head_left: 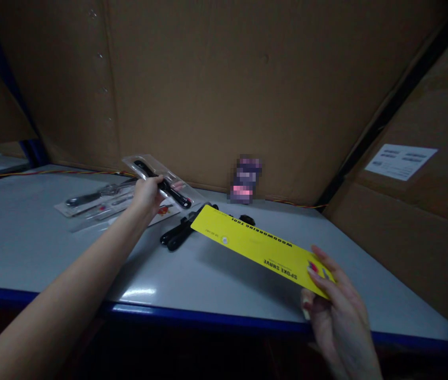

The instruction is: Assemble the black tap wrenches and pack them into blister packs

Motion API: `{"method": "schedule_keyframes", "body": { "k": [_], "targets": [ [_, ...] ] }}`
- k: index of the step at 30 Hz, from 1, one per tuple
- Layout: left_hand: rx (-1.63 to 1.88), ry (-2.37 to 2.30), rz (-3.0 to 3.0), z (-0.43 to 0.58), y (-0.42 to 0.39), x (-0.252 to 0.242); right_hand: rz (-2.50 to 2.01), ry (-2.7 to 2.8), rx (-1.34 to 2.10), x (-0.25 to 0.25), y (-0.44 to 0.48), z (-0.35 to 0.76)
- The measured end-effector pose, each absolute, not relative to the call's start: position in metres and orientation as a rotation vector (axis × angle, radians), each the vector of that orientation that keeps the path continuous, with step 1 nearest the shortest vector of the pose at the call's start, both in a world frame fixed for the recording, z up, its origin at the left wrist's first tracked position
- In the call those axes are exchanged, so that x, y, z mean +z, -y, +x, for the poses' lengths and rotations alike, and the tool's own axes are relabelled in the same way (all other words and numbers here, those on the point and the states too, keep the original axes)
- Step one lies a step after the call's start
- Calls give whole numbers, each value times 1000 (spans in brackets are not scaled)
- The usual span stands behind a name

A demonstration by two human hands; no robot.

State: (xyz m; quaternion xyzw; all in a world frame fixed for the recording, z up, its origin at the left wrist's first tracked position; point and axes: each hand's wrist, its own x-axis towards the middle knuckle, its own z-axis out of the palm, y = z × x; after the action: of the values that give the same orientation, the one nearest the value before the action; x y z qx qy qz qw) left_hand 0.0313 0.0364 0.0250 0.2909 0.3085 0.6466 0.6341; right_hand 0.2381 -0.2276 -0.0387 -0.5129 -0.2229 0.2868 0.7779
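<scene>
Yellow card resting in your right hand, clear pack in your left hand.

Your right hand is pinching one short end of the card, which is tilting above the table, its far end hanging by some black handles. Your left hand is gripping the pack around its middle, with some fingers hiding; the pack is holding a black tool near the cardboard wall, and more packs are lying by your arm. The card is looking thin, light and a bit stiff, so you are likely doing fine holding its end, but squeezing hard could be creasing it. The pack is likely feeling heavier and slippery, so holding it over the tool is seeming safer than holding its floppy plastic edge.
</scene>
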Motion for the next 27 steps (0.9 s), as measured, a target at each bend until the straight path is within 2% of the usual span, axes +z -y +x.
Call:
{"method": "schedule_keyframes", "body": {
  "k": [7, 27],
  "targets": [
    [1450, -667, 734, 39, -27, 24, -1168, 449, 694, -36, 227, 238],
    [1435, -768, 776, 43, -21, 27, -1187, 582, 494, -23, 240, 230]
  ]
}}
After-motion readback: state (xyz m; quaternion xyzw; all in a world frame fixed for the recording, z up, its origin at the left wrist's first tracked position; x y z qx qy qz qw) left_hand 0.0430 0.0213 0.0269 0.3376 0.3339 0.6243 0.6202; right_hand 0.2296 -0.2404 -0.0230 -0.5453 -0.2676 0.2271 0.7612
